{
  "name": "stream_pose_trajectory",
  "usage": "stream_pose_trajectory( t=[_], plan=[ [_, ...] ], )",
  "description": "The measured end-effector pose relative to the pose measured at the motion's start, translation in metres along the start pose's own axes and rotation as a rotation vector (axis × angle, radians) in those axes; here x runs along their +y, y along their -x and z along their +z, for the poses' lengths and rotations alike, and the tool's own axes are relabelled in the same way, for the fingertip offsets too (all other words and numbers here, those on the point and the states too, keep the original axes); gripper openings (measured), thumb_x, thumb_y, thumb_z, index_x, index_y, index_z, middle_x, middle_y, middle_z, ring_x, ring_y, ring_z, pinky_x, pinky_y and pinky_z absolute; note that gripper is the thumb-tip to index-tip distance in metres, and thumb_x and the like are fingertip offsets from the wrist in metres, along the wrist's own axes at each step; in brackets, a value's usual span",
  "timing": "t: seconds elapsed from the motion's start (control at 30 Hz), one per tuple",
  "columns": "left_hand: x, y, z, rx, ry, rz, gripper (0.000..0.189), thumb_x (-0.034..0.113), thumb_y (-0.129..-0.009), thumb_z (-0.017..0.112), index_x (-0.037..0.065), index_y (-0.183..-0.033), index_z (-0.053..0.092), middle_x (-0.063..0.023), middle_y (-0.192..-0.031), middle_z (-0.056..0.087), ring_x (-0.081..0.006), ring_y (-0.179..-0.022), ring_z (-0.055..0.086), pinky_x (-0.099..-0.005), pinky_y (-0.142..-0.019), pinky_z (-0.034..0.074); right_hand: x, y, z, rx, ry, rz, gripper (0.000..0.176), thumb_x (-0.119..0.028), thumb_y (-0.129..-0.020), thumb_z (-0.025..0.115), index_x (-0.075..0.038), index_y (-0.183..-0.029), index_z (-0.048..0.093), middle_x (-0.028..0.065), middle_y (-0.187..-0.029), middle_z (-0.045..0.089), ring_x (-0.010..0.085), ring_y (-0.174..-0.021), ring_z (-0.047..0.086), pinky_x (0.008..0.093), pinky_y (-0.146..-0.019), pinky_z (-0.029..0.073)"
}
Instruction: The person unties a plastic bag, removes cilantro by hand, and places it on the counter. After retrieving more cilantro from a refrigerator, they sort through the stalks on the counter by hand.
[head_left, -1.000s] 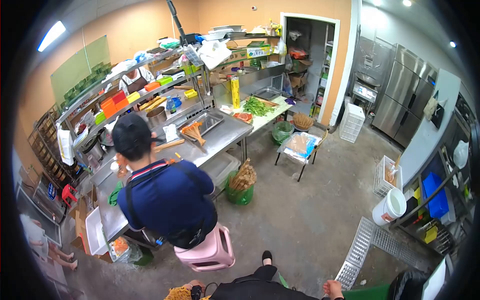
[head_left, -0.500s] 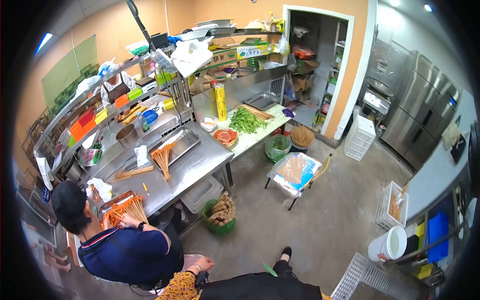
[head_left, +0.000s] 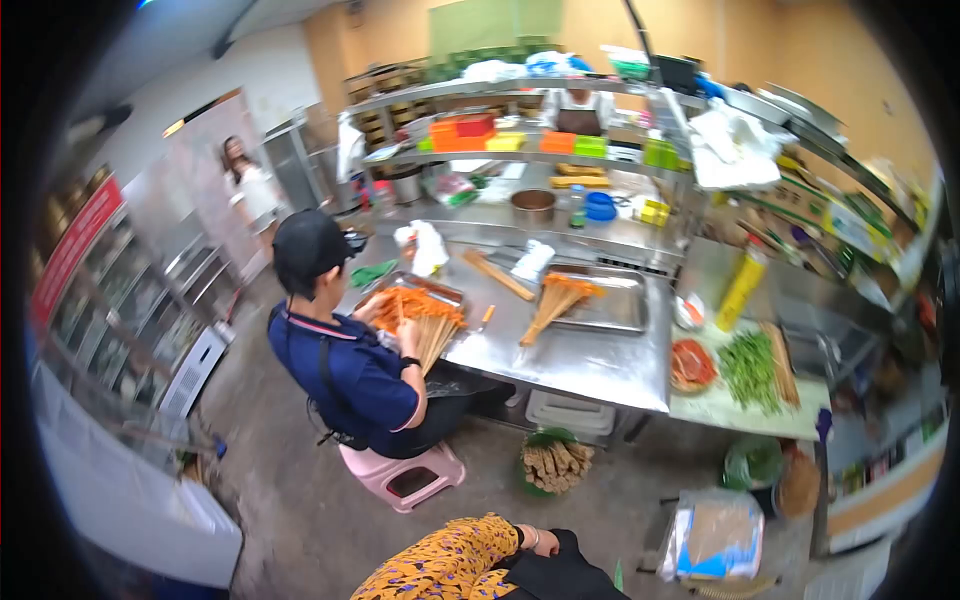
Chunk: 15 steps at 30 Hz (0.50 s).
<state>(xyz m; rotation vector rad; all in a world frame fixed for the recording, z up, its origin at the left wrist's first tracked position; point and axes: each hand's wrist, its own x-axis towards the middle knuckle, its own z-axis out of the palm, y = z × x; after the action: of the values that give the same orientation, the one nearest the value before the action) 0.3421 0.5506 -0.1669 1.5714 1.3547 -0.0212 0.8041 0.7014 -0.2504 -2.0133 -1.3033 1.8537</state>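
My left hand hangs low at the bottom of the view, at the end of a yellow patterned sleeve. It lies against my black apron; its fingers are too small and blurred to make out. My right hand is outside the picture. Ahead of my left hand stands a green basket of light brown, stick-like pieces. A co-worker in a dark blue shirt sits at the steel table, both hands at a tray of orange food on skewers.
A pink stool is under the co-worker. More orange-tipped skewers lie on a steel tray. Chopped greens and red meat are on the right-hand table. A plastic-covered stool stands below. Another person stands by the far door.
My view has swung left, so the scene has shifted right. The doorway and steel fridge have left view; the left wall and another person have come in. My left hand appears farther right.
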Motion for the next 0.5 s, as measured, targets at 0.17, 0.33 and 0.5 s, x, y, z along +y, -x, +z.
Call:
stream_pose_trajectory(
  t=[0.17, 0.33, 0.5],
  plan=[
    [-0.027, -0.06, -0.027, 0.004, 0.275, 0.051, 0.054, 0.038, -0.079, 0.068, 0.003, -0.119, 0.062, -0.0163, -0.111, 0.067, -0.0309, -0.102, 0.063, -0.0392, -0.088, 0.047, -0.161, -0.07, 0.017, -0.14, 0.118, -0.125, 0.015, -0.017, -0.088, 0.062, -0.005, -0.096, 0.061, 0.0113, -0.086, 0.067, 0.0203, -0.083, 0.065, 0.034, -0.073, 0.052],
    [-0.036, -0.098, -0.126, -0.014, 0.445, -0.206, 0.054, 0.036, -0.079, 0.067, 0.0, -0.119, 0.063, -0.0166, -0.115, 0.066, -0.0299, -0.104, 0.063, -0.0407, -0.089, 0.047, -0.24, -0.127, 0.02, -0.249, 0.267, -0.107, 0.014, -0.018, -0.087, 0.063, -0.005, -0.094, 0.061, 0.012, -0.084, 0.066, 0.0194, -0.083, 0.064, 0.0335, -0.073, 0.05],
    [-0.063, -0.133, -0.132, -0.069, 0.306, -0.336, 0.059, 0.05, -0.08, 0.058, 0.001, -0.112, 0.066, -0.0188, -0.107, 0.068, -0.032, -0.104, 0.063, -0.0423, -0.091, 0.045, -0.235, -0.141, -0.007, -0.412, 0.571, -0.348, 0.015, -0.019, -0.087, 0.064, -0.005, -0.091, 0.061, 0.0127, -0.083, 0.066, 0.0186, -0.082, 0.063, 0.0329, -0.073, 0.049]
  ],
)
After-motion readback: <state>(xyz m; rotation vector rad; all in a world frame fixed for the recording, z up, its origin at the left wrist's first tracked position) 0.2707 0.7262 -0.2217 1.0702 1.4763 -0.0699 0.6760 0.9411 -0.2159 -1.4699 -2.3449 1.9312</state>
